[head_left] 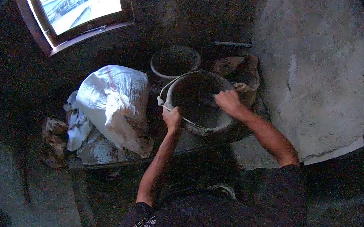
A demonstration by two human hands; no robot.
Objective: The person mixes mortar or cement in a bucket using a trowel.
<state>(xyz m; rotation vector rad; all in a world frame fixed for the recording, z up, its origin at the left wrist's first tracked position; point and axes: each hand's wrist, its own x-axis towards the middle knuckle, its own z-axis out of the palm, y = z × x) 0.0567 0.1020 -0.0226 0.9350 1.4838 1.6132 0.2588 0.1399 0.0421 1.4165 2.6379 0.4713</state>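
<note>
A round bucket with a pale rim and a thin handle stands tilted toward me at the middle of the view; its inside is dark. My left hand is closed on the near left part of its rim, beside the handle's end. Over the bucket's right side, my right hand is closed in a fist; something small and greyish shows at its fingers, too dark to make out.
A second round container stands behind the bucket. A white sack lies to the left, and a brownish sack at the back right. A window opens at the upper left; a grey wall rises on the right.
</note>
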